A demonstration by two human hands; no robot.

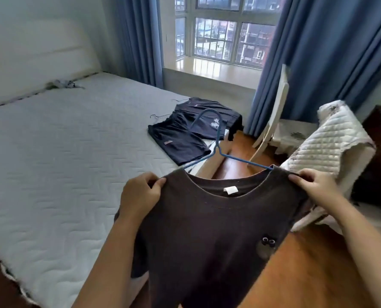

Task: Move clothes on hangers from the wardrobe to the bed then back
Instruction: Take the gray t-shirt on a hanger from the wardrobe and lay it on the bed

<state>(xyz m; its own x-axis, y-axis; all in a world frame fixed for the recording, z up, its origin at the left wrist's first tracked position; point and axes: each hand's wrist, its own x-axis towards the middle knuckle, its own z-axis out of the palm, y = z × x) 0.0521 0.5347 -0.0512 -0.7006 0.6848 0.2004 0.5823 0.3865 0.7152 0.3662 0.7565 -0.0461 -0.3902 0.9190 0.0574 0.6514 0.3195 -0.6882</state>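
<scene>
A dark brown T-shirt (pixel 211 230) on a blue wire hanger (pixel 216 141) hangs in front of me, above the bed's right edge and the floor. My left hand (pixel 140 192) pinches its left shoulder and my right hand (pixel 314 185) pinches its right shoulder. The hanger's hook points up and away from me. Two dark navy garments (pixel 185 134) on thin hangers lie flat near the far right corner of the bed (pixel 62 163). The wardrobe is out of view.
A white quilted cover (pixel 331 143) drapes over furniture to the right, beside a dark wooden cabinet (pixel 380 152). A white folded stand (pixel 271 121) leans by the blue curtains (pixel 318 52) and window. Wooden floor (pixel 307 263) runs between bed and furniture.
</scene>
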